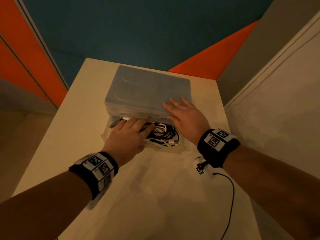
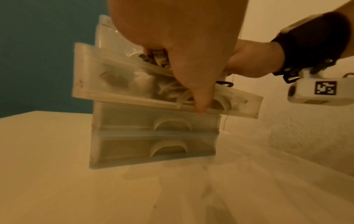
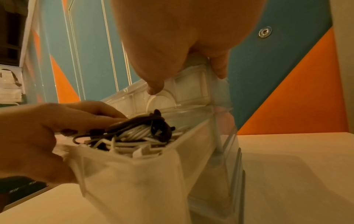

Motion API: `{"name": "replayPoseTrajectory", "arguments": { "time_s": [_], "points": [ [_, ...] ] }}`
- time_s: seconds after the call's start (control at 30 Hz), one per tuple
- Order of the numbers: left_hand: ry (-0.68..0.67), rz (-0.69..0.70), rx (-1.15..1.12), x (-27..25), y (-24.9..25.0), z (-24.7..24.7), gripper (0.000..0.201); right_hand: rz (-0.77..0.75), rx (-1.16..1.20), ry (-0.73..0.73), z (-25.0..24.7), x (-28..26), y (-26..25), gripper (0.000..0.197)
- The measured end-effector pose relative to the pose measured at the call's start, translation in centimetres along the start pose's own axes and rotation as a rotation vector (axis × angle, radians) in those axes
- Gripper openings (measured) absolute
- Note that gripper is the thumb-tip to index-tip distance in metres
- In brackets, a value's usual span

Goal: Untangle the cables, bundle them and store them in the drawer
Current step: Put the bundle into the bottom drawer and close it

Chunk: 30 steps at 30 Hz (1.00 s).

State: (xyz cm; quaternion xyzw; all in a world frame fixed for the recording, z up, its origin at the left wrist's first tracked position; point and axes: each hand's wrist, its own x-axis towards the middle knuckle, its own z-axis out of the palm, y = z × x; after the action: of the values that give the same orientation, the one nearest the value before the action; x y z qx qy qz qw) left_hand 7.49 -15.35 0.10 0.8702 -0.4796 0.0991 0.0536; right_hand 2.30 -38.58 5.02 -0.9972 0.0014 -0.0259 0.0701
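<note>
Cables packed into the open top drawer

Cables [image 1: 161,134] lie coiled in the drawer [image 1: 166,149], pulled toward the near side, long axis left-right; left hand [image 1: 126,137] presses them with relaxed fingers, right hand [image 1: 187,116] flat on the drawer unit [image 1: 138,87].

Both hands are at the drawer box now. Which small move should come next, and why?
Probably push the top drawer shut with the left hand. The black and white cables already lie inside it, and the right hand rests flat on the drawer unit, steadying it.
</note>
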Motion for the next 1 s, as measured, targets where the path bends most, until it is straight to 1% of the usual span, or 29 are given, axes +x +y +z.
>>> {"name": "replayPoseTrajectory", "arguments": {
  "time_s": [0.1, 0.2, 0.33, 0.47, 0.53, 0.63, 0.7, 0.73, 0.77, 0.8, 0.83, 0.87, 0.9, 0.93, 1.0],
  "points": [
    [-0.016, -0.006, -0.039, -0.8, -0.7, -0.2, 0.088, -0.004, 0.022, 0.009, 0.1, -0.2, 0.1, 0.047],
    [-0.057, 0.032, -0.049, -1.2, -1.5, 0.2, 0.082, -0.017, 0.018, 0.022, 0.3, -0.3, 0.1, 0.046],
    [-0.098, 0.035, -0.086, -0.8, -2.0, 0.6, 0.079, -0.013, 0.033, 0.016, 0.3, -0.3, 0.0, 0.046],
    [-0.069, 0.062, -0.105, -0.3, -2.6, 0.2, 0.077, -0.01, 0.035, 0.007, 0.6, -0.2, 0.0, 0.049],
    [-0.063, 0.054, -0.106, -0.1, -2.6, 0.3, 0.075, -0.007, 0.027, -0.018, 0.7, -0.1, 0.1, 0.054],
    [-0.075, 0.034, -0.13, 0.0, -2.6, 0.6, 0.075, 0.016, 0.008, -0.036, 0.7, 0.2, -0.1, 0.051],
    [-0.075, 0.038, -0.132, 0.0, -2.7, 0.8, 0.076, 0.054, -0.018, 0.01, 0.2, -0.4, -0.8, 0.05],
    [-0.073, 0.043, -0.129, 0.0, -2.7, 0.8, 0.077, 0.049, -0.024, 0.074, -0.2, -1.1, -1.3, 0.051],
    [-0.069, 0.047, -0.126, 0.0, -2.7, 0.8, 0.078, 0.003, -0.022, 0.161, -0.5, -2.0, -1.9, 0.051],
    [-0.063, 0.048, -0.118, 0.0, -2.7, 0.8, 0.079, -0.079, -0.02, 0.245, -0.6, -3.1, -2.5, 0.051],
    [-0.06, 0.048, -0.109, -0.1, -2.6, 0.8, 0.08, -0.173, -0.02, 0.292, -0.1, -4.1, -3.0, 0.05],
    [-0.059, 0.05, -0.103, -0.1, -2.5, 0.8, 0.08, -0.255, -0.036, 0.288, 0.8, -5.0, -3.3, 0.052],
    [-0.06, 0.051, -0.102, -0.2, -2.4, 0.7, 0.08, -0.303, -0.073, 0.242, 1.7, -5.7, -3.6, 0.058],
    [-0.065, 0.052, -0.106, -0.2, -2.4, 0.7, 0.08, -0.309, -0.12, 0.16, 2.8, -6.1, -3.7, 0.069],
    [-0.086, 0.058, -0.108, -0.1, -2.6, 0.7, 0.079, -0.228, -0.215, -0.003, 4.5, -6.4, -3.9, 0.095]
  ]
}}
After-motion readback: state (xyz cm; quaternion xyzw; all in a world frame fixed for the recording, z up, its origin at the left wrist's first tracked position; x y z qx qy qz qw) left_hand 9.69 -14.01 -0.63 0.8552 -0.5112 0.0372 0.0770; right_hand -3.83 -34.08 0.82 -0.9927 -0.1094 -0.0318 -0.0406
